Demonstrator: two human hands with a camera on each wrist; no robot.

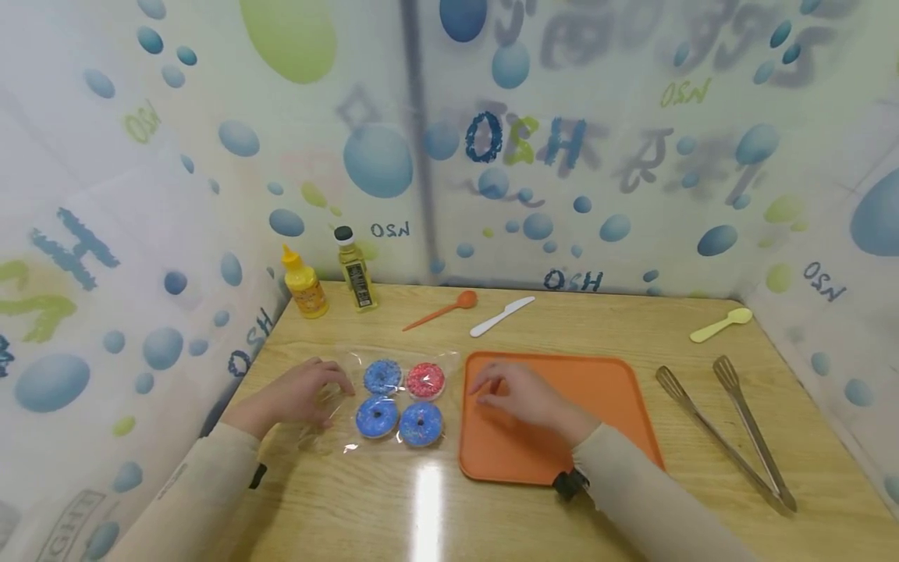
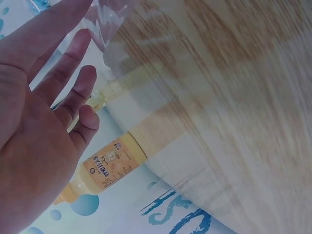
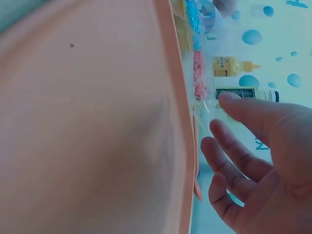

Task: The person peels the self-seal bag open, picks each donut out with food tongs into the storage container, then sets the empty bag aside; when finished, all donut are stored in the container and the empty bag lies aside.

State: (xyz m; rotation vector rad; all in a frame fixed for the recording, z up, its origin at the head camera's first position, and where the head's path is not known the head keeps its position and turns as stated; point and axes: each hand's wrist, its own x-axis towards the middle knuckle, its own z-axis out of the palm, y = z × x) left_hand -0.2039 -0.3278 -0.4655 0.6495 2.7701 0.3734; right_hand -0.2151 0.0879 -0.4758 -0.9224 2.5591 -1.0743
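Observation:
A clear plastic package with blue-iced donuts (image 1: 376,416) and one red-iced donut (image 1: 425,381) lies left of centre on the table. My left hand (image 1: 303,394) is at the package's left edge, its thumb and forefinger apart; whether the fingertips touch the film is hard to tell. In the left wrist view, crinkled film (image 2: 109,19) shows by the upper fingertips. My right hand (image 1: 523,394) hovers over the left part of an orange tray (image 1: 590,460), fingers loosely bent. Nothing is between those fingers (image 3: 236,156) in the right wrist view.
A yellow squeeze bottle (image 1: 307,290) and an oil bottle (image 1: 357,273) stand at the back left. Behind the tray lie an orange spoon (image 1: 442,309) and a white knife (image 1: 502,317). Metal tongs (image 1: 744,437) and a yellow spoon (image 1: 721,325) lie right. Patterned curtains surround the table.

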